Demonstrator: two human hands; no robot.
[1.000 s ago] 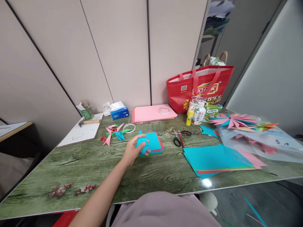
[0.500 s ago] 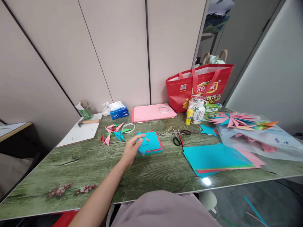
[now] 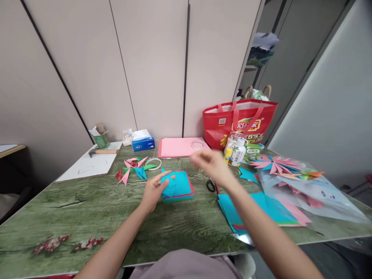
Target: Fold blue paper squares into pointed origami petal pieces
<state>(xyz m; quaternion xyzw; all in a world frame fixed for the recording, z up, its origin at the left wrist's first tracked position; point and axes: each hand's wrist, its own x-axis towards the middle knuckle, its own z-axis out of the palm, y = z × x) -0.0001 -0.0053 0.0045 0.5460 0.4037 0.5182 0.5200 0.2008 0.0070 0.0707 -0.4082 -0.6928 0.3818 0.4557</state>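
My left hand (image 3: 154,190) pinches a folded blue paper piece (image 3: 168,188) over the left part of a stack of small square sheets (image 3: 181,183), blue on top with red and blue edges below. My right hand (image 3: 210,162) is raised above the table to the right of the stack, blurred, its fingers bent; whether it holds anything cannot be made out. Scissors (image 3: 211,185) lie beneath it, partly hidden by the forearm. Folded paper pieces in pink, red, green and blue (image 3: 141,173) lie left of the stack.
Behind are pink sheets (image 3: 177,147), a tissue box (image 3: 143,143) and a red bag (image 3: 213,124). Bottles (image 3: 238,152) and a glue stick (image 3: 228,155) stand before the bag. Large blue sheets (image 3: 269,207) and a plastic bag (image 3: 308,190) lie right; a hammer (image 3: 104,152) lies left.
My right hand has come into view from the right, over the scissors. My left hand still holds the folded blue paper. The view has tilted up a little.
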